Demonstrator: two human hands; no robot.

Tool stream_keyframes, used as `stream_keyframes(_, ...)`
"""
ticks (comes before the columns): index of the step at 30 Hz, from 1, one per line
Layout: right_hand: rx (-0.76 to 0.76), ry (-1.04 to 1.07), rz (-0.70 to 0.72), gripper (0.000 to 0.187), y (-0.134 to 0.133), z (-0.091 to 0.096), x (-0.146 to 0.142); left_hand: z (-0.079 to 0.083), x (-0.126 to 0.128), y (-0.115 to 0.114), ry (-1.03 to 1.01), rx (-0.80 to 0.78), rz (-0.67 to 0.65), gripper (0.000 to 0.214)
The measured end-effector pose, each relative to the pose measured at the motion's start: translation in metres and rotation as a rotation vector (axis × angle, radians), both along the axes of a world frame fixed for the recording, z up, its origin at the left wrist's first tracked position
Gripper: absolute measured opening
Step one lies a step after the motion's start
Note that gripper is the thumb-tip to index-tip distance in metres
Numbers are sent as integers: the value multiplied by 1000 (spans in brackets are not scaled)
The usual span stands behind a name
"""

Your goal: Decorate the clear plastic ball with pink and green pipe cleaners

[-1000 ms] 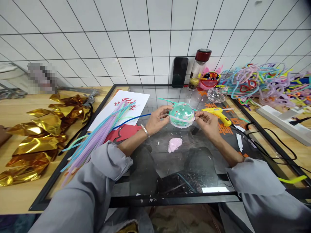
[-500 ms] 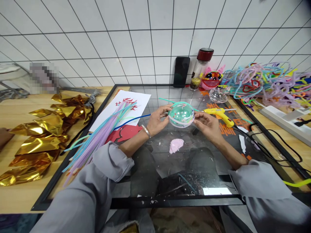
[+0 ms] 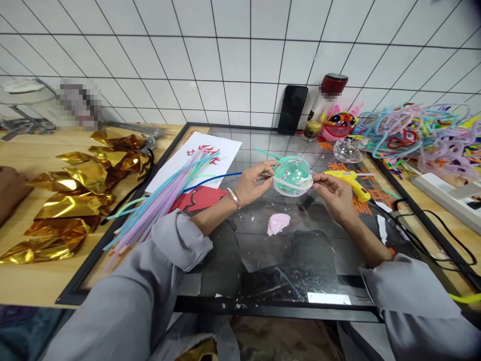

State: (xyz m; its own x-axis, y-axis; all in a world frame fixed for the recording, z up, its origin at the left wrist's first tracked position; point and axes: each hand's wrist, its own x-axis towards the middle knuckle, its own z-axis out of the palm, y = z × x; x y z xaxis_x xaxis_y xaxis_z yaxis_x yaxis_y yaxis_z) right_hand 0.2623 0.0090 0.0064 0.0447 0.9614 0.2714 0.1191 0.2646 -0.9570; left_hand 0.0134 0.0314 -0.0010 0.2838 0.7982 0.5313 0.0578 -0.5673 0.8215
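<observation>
Over tabletop [image 3: 263, 250], off edges | left hand [image 3: 252, 183], right hand [image 3: 336, 195] clasp ball [image 3: 292, 175] | glue gun [image 3: 351, 179] near

Behind, white tiled wall [image 3: 225, 50] with dark grout lines. Below it, pale wooden table [image 3: 45, 286], topped by black-framed glass panel [image 3: 259, 255]. Bright even light, tiles mirrored in the glass.

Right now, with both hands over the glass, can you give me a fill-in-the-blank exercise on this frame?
The left hand and right hand together hold a clear ____.
The glue gun lying just beyond the right hand is ____.
The small lump on the glass is ____.
The crumpled foil at far left is ____.
Missing: ball; yellow; pink; gold.
</observation>
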Motion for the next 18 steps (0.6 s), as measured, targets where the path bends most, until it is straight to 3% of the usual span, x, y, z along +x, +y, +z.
stream_keyframes(10,-4,-1,-13,31,2,-2,2,-7,-2,8,-104,-152,-52,20)
stream_keyframes(18,1,20,-13,32,3,-1,1,-7,0,7,-131,-140,-29,22)
